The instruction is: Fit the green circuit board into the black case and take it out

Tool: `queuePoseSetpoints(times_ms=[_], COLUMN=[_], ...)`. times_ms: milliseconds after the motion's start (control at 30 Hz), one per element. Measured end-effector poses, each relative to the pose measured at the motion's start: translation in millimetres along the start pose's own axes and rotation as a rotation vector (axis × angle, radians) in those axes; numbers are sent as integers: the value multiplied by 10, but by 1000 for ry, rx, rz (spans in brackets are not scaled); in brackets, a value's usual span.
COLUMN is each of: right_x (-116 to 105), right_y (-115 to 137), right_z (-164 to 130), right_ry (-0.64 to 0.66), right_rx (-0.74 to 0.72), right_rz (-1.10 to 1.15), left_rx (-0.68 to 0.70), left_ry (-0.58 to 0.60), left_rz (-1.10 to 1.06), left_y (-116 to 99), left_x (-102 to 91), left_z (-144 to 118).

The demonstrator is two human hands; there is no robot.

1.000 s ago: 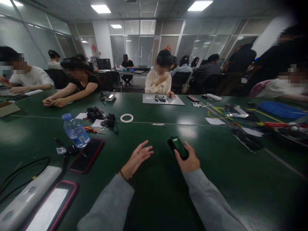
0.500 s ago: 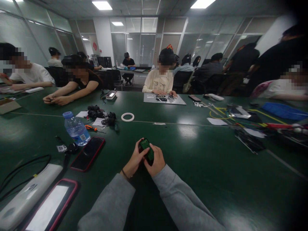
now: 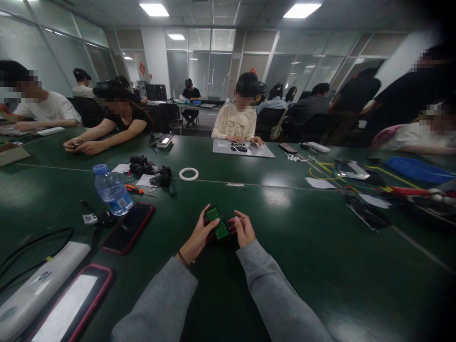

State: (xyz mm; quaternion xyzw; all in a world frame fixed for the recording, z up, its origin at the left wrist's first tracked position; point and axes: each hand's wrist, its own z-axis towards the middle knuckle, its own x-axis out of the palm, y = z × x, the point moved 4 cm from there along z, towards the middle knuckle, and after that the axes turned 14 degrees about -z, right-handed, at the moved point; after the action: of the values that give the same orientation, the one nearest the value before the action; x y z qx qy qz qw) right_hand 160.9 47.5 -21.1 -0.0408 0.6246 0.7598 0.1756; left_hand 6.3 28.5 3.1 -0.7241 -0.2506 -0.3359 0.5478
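Above the table in front of me, my left hand (image 3: 201,234) grips a small green circuit board (image 3: 221,230) with dark edges, the thumb lying on its face. The board is tilted, its printed side turned up toward me. Just to its right is my right hand (image 3: 244,230), off the board's face, fingers loosely bent and apart. I see nothing held in it, though some fingertips are in shadow near the board's right edge.
To my left stand a water bottle (image 3: 112,192), a red-edged phone (image 3: 128,228), a white power bank (image 3: 42,289) and a pink-framed device (image 3: 67,306). An orange screwdriver (image 3: 134,189) and a white tape ring (image 3: 188,174) lie farther off. Cables (image 3: 342,175) are at right. A person sits opposite.
My right hand has let go of the board and moved a little to the right, its fingers opening. The board stays in my left hand, its green face now more exposed.
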Motion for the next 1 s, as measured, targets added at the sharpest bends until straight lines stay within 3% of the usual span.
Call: queuePoseSetpoints(times_ms=[67,133,200,267,333,400,467,600,733,1000], right_x=[-155,-423,-686,-780,-631,-323,-30,229,250,314], right_y=[24,22,-39,-106,-119,-73,-9,35,-12,125], right_z=[92,223,326,357,316,198,54,-112,-176,-276], right_ry=[-33,-173,-360,-424,-271,-26,123,145,180,327], right_rx=[-28,-9,76,152,171,155,142,190,317,345], right_rz=[26,55,104,149,169,166,161,220,298,407], left_rx=[-26,-43,-50,-58,-56,-31,3,43,68,75], left_ry=[6,17,20,10,5,7,16,17,-31,-37], left_rz=[-1,-2,-7,-16,-28,-46,-72,-98,-106,-140], left_y=[-14,-31,-45,-44,-29,-10,5,9,-11,-35], left_x=[17,36,48,49,40,23,6,-15,-35,-39], left_z=[-24,-48,-62,-59,-39,-9,18,44,57,38])
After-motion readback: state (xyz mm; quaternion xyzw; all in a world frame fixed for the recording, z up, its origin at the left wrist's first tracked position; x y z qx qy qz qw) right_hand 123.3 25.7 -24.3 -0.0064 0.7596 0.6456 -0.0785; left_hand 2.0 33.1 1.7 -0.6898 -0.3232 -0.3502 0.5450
